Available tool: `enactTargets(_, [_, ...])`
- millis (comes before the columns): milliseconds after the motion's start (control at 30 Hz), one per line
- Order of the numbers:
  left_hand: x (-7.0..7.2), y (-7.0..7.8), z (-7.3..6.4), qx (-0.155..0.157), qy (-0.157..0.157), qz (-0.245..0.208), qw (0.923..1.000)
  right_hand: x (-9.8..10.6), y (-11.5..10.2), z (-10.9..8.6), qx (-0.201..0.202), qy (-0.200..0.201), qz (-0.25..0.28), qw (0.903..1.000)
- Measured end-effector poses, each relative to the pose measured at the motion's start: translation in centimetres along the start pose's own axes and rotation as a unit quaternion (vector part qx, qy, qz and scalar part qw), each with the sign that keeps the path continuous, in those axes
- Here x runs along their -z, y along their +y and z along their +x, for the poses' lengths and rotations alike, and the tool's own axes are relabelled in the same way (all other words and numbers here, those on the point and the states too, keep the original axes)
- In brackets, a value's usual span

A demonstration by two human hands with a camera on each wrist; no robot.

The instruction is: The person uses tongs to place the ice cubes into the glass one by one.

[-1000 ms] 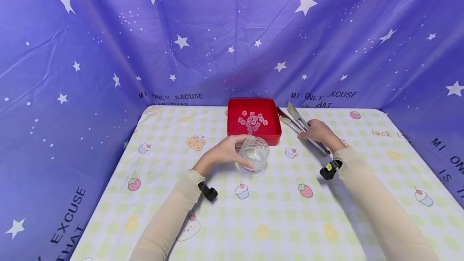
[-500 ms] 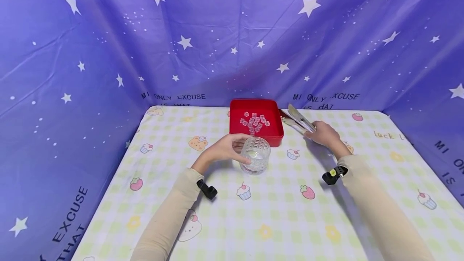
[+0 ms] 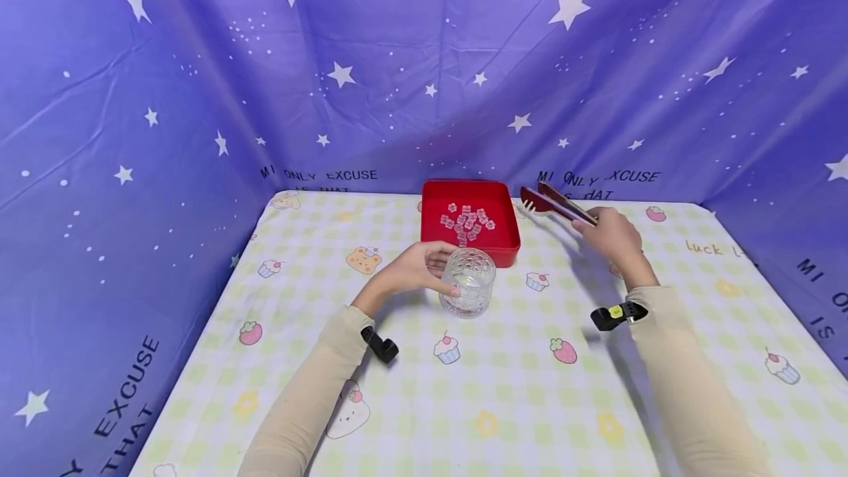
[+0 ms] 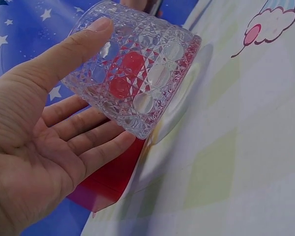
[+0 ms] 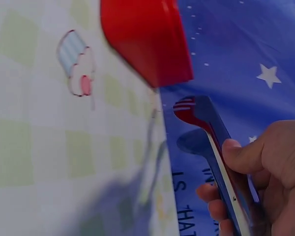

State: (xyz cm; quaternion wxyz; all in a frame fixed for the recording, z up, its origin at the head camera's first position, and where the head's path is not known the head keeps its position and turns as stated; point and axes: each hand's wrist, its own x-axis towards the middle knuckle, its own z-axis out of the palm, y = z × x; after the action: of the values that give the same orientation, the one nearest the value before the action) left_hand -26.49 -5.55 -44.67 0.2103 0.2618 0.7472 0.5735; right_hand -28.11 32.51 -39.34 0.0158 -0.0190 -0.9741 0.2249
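In the head view my left hand (image 3: 405, 271) holds a clear cut-glass tumbler (image 3: 472, 287) that stands upright on the table. The left wrist view has the thumb pressed along one side of the tumbler (image 4: 137, 69) and the fingers on the other. My right hand (image 3: 612, 238) grips metal tongs (image 3: 563, 202), raised above the cloth, their tips toward the back left. One end of the tongs (image 5: 221, 147) is fork-like, the other rounded; the two tips stand apart. Just behind the tumbler sits a red box (image 3: 472, 251) holding several small clear cubes (image 3: 470, 221).
A checked tablecloth (image 3: 424, 403) printed with cupcakes and strawberries covers the table. Purple star-printed curtains (image 3: 397, 43) stand along the back and sides. Each wrist carries a black camera band (image 3: 616, 315).
My right hand has lifted the tongs off the cloth and turned them, so the fork-like tip shows. The left hand stays at the tumbler. The view has shifted slightly.
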Motion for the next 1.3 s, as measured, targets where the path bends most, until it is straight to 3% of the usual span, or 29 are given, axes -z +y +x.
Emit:
enactTargets(267, [0.1,-0.1,0.1,-0.001,-0.006,-0.008,0.9999,1.4,-0.5,-0.2,0.042,0.032,0.0,0.9986])
enactTargets(567, [0.4,-0.3,0.1,0.002,-0.011,-0.016,0.9998,2.5,-2.5,0.1,0.071,0.049,-0.033,0.9958])
enactTargets(967, [0.5,-0.2,0.2,0.012,-0.02,-0.024,0.9994,3.0,-6.9,0.3,0.102,0.112,-0.079,0.9853])
enactTargets(1300, [0.6,-0.5,0.2,0.009,-0.028,-0.029,0.9991,2.9,-8.3,0.2,0.125,0.153,-0.092,0.9759])
